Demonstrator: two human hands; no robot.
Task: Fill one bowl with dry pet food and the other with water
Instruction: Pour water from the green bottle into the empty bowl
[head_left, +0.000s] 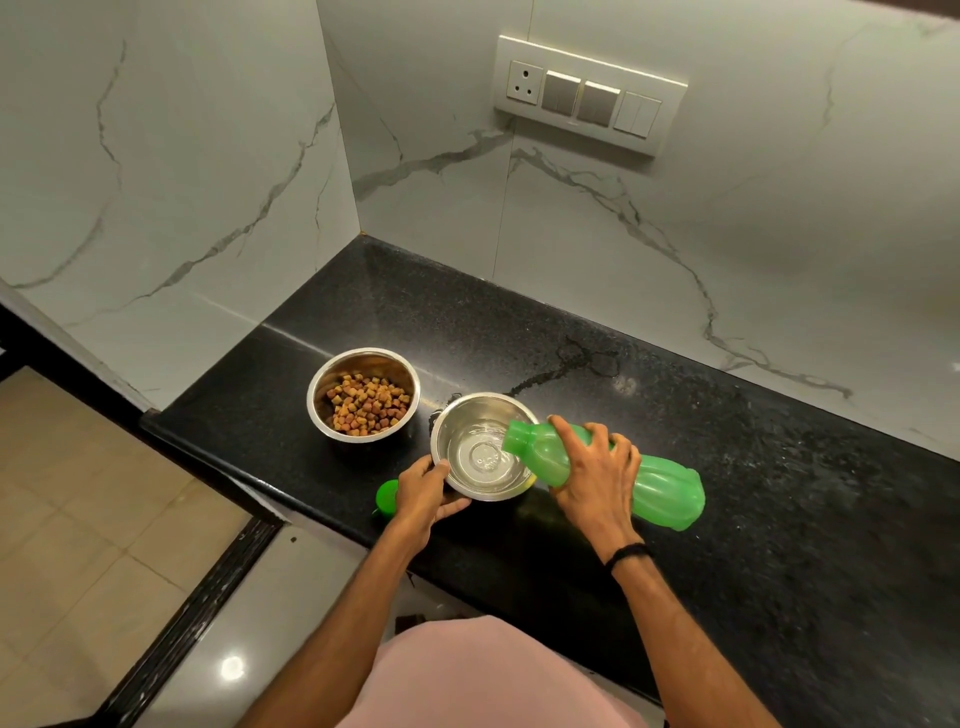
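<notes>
Kibble bowl (362, 395) filled (done); my right hand (597, 478) grips green bottle (623, 470), pouring; left hand (423, 493) holds water bowl (485, 447) beside it, partly filled.

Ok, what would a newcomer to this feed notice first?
The green bottle, tipped in the right hand, pours water into the near steel bowl, which the left hand holds by its rim. Behind it to the left stands the other bowl with brown kibble; a green cap lies by the left hand.

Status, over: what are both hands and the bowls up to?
Left hand grips water bowl rim. Right hand tips green bottle, pouring. Kibble bowl holds food. Green cap lies aside, nothing blocking.
</notes>
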